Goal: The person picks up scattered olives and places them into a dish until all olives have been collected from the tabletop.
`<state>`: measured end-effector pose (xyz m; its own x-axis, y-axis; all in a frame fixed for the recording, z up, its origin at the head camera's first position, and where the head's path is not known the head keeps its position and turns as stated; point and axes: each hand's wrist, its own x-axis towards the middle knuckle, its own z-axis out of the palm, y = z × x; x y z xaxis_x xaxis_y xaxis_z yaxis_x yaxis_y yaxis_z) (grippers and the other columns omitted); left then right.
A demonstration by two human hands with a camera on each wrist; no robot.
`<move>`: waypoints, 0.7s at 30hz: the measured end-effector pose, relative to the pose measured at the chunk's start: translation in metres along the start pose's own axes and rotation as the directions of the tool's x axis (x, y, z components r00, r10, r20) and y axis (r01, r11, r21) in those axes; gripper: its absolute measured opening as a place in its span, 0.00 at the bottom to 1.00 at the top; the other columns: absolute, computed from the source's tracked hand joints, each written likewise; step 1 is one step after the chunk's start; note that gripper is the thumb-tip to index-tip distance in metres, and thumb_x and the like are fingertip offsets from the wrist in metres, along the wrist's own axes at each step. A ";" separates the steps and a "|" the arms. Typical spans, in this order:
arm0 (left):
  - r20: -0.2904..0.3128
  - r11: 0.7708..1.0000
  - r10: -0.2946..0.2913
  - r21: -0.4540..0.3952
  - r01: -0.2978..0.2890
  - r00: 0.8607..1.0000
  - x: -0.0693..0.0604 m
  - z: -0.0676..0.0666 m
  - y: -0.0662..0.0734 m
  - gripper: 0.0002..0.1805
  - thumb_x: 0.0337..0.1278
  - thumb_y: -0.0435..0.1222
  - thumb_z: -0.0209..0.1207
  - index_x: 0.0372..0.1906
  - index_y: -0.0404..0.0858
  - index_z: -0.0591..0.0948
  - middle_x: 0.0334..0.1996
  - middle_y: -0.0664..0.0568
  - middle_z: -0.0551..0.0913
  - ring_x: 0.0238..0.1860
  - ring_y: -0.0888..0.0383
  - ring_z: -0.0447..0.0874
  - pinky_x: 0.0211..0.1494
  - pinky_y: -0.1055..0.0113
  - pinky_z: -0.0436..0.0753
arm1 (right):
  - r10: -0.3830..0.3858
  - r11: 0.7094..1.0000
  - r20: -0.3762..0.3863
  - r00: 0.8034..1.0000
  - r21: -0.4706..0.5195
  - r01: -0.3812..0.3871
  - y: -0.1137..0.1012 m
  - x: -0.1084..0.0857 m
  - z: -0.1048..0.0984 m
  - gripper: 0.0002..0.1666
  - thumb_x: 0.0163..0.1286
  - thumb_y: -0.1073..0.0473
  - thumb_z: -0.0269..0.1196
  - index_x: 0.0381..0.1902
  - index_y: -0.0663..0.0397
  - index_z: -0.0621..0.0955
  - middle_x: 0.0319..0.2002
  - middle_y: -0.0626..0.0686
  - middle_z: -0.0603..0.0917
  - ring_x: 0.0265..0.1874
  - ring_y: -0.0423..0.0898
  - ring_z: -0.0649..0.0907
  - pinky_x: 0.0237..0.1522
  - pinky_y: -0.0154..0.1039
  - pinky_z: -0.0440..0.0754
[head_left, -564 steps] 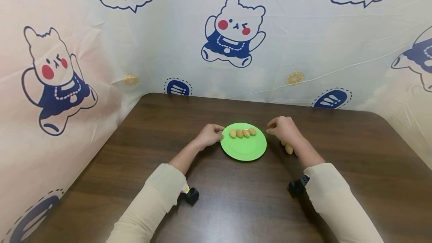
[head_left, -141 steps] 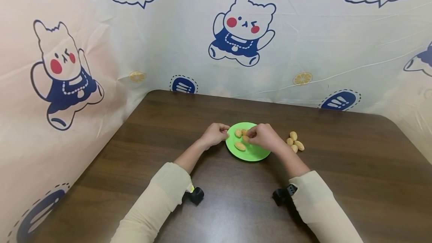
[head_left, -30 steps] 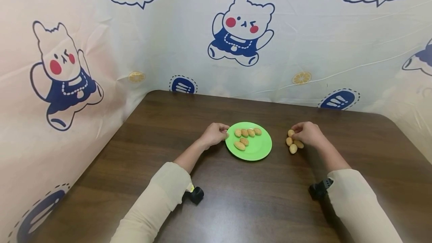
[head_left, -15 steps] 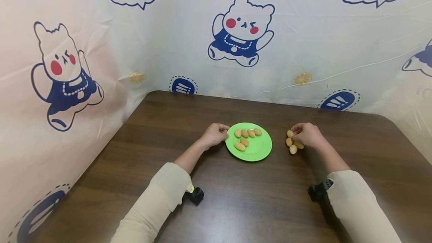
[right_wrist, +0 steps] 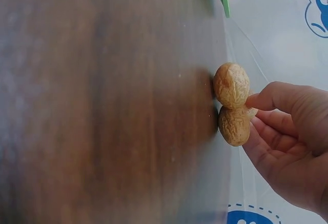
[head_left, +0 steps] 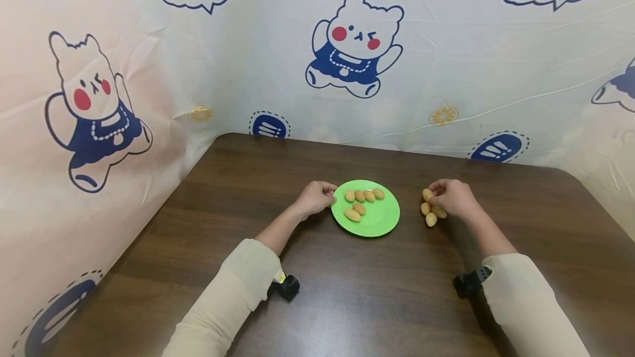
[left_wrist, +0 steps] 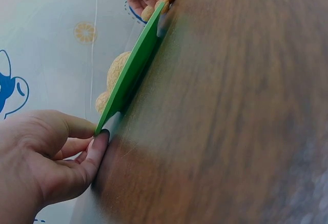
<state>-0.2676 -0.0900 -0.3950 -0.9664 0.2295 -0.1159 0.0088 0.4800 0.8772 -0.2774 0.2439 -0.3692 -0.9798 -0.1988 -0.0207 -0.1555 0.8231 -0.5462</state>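
A green plate (head_left: 367,227) holds a row of several brown nut-like pieces (head_left: 369,195), with two more (head_left: 353,215) below the row. My left hand (head_left: 313,198) pinches the plate's left rim; in the left wrist view its thumb and fingers (left_wrist: 51,157) grip the green edge (left_wrist: 134,62). Right of the plate lies a small cluster of the same pieces (head_left: 431,219). At that cluster my right hand (head_left: 453,197) pinches the top piece (head_left: 427,195) between thumb and fingers. In the right wrist view, two wrinkled pieces (right_wrist: 231,85) partly hide the one at the fingertips of the hand (right_wrist: 292,137).
The brown wooden table (head_left: 347,302) runs back to a pale cloth (head_left: 268,43) printed with cartoon bears, which also rises at the left and right. Small black cameras (head_left: 289,287) sit at both wrists, by the light sleeves.
Over the last seconds my right hand has moved from above the plate to the cluster at the right. Since half a second ago, the held piece has shifted very slightly. The left hand stays at the rim.
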 end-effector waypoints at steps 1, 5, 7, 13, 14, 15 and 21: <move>0.000 1.000 -0.001 -0.003 0.001 1.000 0.000 0.000 0.000 0.20 0.59 0.28 0.54 0.57 0.28 0.74 0.44 0.45 0.78 0.46 0.56 0.75 0.43 0.68 0.78 | -0.001 1.000 -0.005 1.000 0.001 0.001 0.000 0.000 0.000 0.17 0.58 0.64 0.62 0.43 0.70 0.79 0.35 0.60 0.81 0.33 0.51 0.77 0.30 0.37 0.76; -0.008 1.000 -0.015 0.002 0.015 1.000 0.001 0.001 -0.001 0.20 0.60 0.28 0.54 0.58 0.29 0.73 0.46 0.44 0.78 0.48 0.54 0.74 0.44 0.67 0.77 | -0.015 1.000 -0.050 0.999 0.000 0.015 -0.002 -0.002 0.000 0.18 0.58 0.63 0.63 0.43 0.70 0.79 0.35 0.61 0.82 0.35 0.53 0.79 0.33 0.40 0.76; -0.012 1.000 -0.017 0.010 0.018 1.000 0.002 0.002 -0.001 0.21 0.60 0.28 0.55 0.58 0.29 0.73 0.46 0.44 0.78 0.48 0.54 0.74 0.44 0.68 0.77 | -0.027 1.000 -0.085 0.996 -0.003 0.027 -0.003 -0.004 0.000 0.17 0.58 0.63 0.63 0.43 0.70 0.79 0.35 0.61 0.82 0.35 0.53 0.79 0.33 0.41 0.76; -0.015 1.000 -0.015 0.010 0.015 1.000 0.002 0.002 -0.002 0.21 0.59 0.28 0.55 0.58 0.29 0.73 0.47 0.43 0.78 0.49 0.53 0.74 0.43 0.68 0.78 | -0.061 0.998 -0.173 0.983 0.004 0.063 -0.007 -0.006 0.002 0.16 0.60 0.63 0.62 0.44 0.69 0.79 0.36 0.62 0.82 0.37 0.55 0.79 0.36 0.46 0.77; -0.014 1.000 -0.015 0.007 0.015 1.000 0.002 0.002 -0.002 0.21 0.59 0.28 0.55 0.58 0.29 0.73 0.47 0.43 0.78 0.49 0.53 0.74 0.44 0.68 0.78 | -0.064 0.998 -0.181 0.981 0.008 0.067 -0.007 -0.006 0.002 0.16 0.60 0.64 0.62 0.44 0.68 0.79 0.36 0.62 0.82 0.37 0.55 0.79 0.37 0.46 0.77; -0.015 1.000 -0.016 0.005 0.016 1.000 0.002 0.002 -0.002 0.21 0.59 0.28 0.55 0.58 0.29 0.73 0.47 0.43 0.78 0.49 0.53 0.74 0.44 0.67 0.78 | -0.065 0.997 -0.186 0.980 0.017 0.070 -0.008 -0.006 0.002 0.16 0.60 0.64 0.62 0.44 0.68 0.79 0.37 0.63 0.82 0.38 0.56 0.80 0.37 0.47 0.77; -0.017 1.000 -0.011 0.002 0.011 1.000 0.003 0.002 -0.002 0.21 0.59 0.28 0.55 0.58 0.29 0.73 0.46 0.43 0.78 0.49 0.54 0.74 0.44 0.68 0.78 | -0.070 0.995 -0.175 0.982 0.055 0.081 -0.013 -0.006 0.001 0.16 0.61 0.65 0.61 0.46 0.68 0.79 0.39 0.64 0.82 0.40 0.57 0.80 0.38 0.49 0.78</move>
<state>-0.2695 -0.0889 -0.3980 -0.9706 0.2102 -0.1176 -0.0011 0.4843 0.8749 -0.2693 0.2338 -0.3632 -0.9733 -0.1601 0.1642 -0.2271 0.7736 -0.5916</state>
